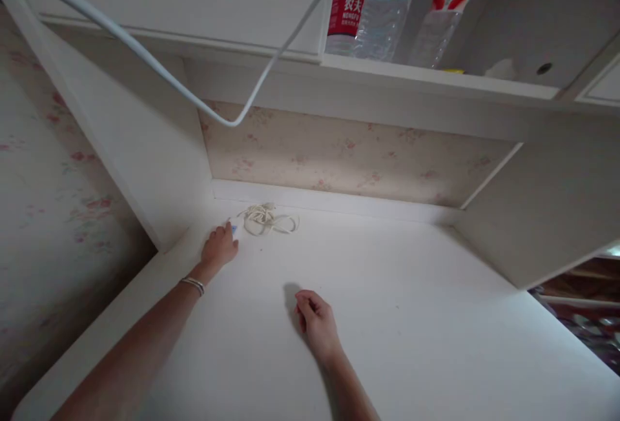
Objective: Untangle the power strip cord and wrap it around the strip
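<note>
A blue-patched white block (pixel 237 221) lies beside a tangled cream cord (pixel 261 215); the left grip (pixel 220 245) touches it, whether pinching I cannot tell; the right grip (pixel 316 318) curls inward.

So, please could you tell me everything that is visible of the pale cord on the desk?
The pale cord looks thin and plastic-coated. It lies loosely tangled at the back left of the white desk, a loop spreading right. Its left side reaches close to the small white object at the left hand; whether they join is unclear. That hand does not visibly touch it.
</note>
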The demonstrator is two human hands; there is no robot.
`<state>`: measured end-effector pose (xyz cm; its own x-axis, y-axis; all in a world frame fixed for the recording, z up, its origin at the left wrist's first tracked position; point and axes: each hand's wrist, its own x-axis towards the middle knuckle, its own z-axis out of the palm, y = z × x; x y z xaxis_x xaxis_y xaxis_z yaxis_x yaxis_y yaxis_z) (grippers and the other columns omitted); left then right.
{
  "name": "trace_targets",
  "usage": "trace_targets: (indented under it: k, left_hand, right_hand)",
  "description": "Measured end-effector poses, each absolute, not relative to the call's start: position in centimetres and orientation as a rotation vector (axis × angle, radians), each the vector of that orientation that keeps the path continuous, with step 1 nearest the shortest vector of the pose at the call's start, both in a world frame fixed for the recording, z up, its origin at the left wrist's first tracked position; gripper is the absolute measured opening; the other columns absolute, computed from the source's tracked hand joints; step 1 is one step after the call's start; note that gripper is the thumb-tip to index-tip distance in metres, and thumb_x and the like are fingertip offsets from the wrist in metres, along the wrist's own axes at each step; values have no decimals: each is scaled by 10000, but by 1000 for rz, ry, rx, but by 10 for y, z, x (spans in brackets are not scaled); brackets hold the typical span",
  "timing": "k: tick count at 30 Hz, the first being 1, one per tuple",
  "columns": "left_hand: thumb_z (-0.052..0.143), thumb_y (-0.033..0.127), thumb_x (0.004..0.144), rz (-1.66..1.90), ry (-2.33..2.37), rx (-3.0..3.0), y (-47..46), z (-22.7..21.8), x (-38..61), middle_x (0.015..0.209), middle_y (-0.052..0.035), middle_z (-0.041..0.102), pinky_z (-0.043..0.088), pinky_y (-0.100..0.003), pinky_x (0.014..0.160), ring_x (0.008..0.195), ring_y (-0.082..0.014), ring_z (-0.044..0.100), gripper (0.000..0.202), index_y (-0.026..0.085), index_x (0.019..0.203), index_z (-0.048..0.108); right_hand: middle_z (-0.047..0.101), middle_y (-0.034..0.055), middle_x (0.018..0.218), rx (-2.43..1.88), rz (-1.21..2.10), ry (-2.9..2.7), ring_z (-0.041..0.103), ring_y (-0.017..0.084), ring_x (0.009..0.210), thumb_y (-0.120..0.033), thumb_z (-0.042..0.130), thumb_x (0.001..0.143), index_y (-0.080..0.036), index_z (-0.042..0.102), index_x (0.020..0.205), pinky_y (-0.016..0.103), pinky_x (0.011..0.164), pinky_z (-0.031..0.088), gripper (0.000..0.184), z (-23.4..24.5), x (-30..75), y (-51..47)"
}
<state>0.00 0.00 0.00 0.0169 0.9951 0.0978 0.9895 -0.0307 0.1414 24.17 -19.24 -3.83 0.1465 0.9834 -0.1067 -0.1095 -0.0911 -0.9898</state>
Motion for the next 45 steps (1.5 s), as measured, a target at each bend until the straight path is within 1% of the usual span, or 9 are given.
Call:
trace_targets:
  k: [12,18,21,24,28,33,38,42,45]
  left_hand:
    - [477,177,808,317,1328,2557,-85,-11,-48,1477,-4,387,305,-350,1082,1320,-215,381,677,315,1446,294]
    - [443,38,712,147,1332,2557,-86,7,-81,1443,21,433,259,-431,1100,1318,-215,385,774,364,1409,350]
    - [393,-47,628,220,1533,2554,-89,12,-68,1388,-19,483,269,-443,1091,1294,-216,413,787,306,1324,489]
    - [384,-29,688,497,1652,2491,-92,16,-21,1230,-69,584,373,-299,1017,1149,-178,527,563,188,1152,619]
    - [410,189,876,756,1878,2379,-89,13,54,1104,-125,632,400,-346,967,1064,-231,554,304,137,1099,611]
    - [435,237,879,711,2109,2211,-86,-3,88,952,-136,681,402,-421,898,987,-276,585,287,147,1092,604]
    - [485,177,835,757,1828,2178,-98,-18,81,1014,-96,696,420,-360,879,965,-228,619,306,178,1120,598]
    - [505,95,761,881,1580,2017,-111,-24,80,1081,-52,697,453,-293,851,969,-183,634,450,195,1192,583]
    - [478,88,737,926,1444,1881,-119,-22,83,1046,-22,714,478,-260,792,913,-170,651,490,218,1191,610]
  right_hand:
    - [566,-5,632,-1361,1127,-1045,459,102,495,-514,530,838,-158,659,918,217,439,338,387,-44,237,-204]
    - [647,36,757,-1453,748,-1251,585,153,681,-424,449,904,-172,648,961,245,609,455,326,-34,242,-197]
    - [664,77,935,-1467,485,-1432,603,178,845,-350,396,932,-183,629,999,291,752,483,295,-25,245,-182]
    - [606,122,1169,-1520,171,-1611,530,217,1107,-283,389,927,-173,580,1136,393,971,410,304,-17,242,-159]
    - [478,156,1373,-1721,-122,-1837,377,281,1297,-249,440,901,-147,472,1310,568,1112,125,422,-14,230,-136]
    - [617,128,1196,-1780,-199,-1967,523,256,1136,-245,490,881,-143,545,1239,496,1141,106,376,-18,230,-150]
    - [708,48,890,-1799,36,-1990,642,185,866,-286,380,952,-237,662,961,381,1019,355,287,-6,254,-178]
    - [721,42,904,-1958,391,-1684,678,208,775,-452,381,941,-283,544,1231,320,714,477,373,8,272,-170]
    - [701,69,1027,-1832,611,-1546,677,199,803,-482,407,919,-256,496,1298,311,709,475,450,5,272,-158]
